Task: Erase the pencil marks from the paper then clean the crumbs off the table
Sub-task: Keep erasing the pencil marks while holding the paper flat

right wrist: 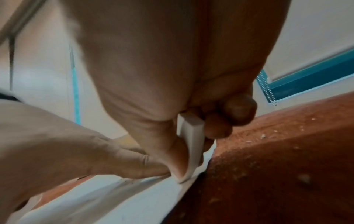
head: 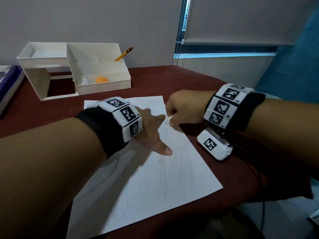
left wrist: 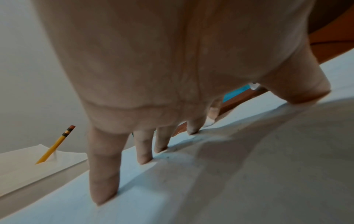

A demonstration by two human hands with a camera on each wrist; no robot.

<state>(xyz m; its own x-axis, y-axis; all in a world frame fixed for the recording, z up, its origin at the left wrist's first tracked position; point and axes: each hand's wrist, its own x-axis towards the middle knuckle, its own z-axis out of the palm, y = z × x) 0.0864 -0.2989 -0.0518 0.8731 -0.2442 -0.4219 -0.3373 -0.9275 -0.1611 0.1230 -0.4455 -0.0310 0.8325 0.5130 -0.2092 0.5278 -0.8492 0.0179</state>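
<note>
A white sheet of paper (head: 155,178) with faint pencil marks lies on the dark red table (head: 51,109). My left hand (head: 153,128) is spread flat on the paper's upper part, its fingertips (left wrist: 103,200) pressing the sheet down. My right hand (head: 183,109) grips a white eraser (right wrist: 192,145) between thumb and fingers, its lower end on the paper near the right edge, just beside the left index finger. Pale eraser crumbs (right wrist: 264,136) dot the table to the right of the sheet.
A white desk organiser (head: 77,66) stands at the back left, holding a yellow pencil (head: 123,54) and an orange ball (head: 101,79). A blue book (head: 8,83) lies at the far left. A window with a blind (head: 233,23) is behind.
</note>
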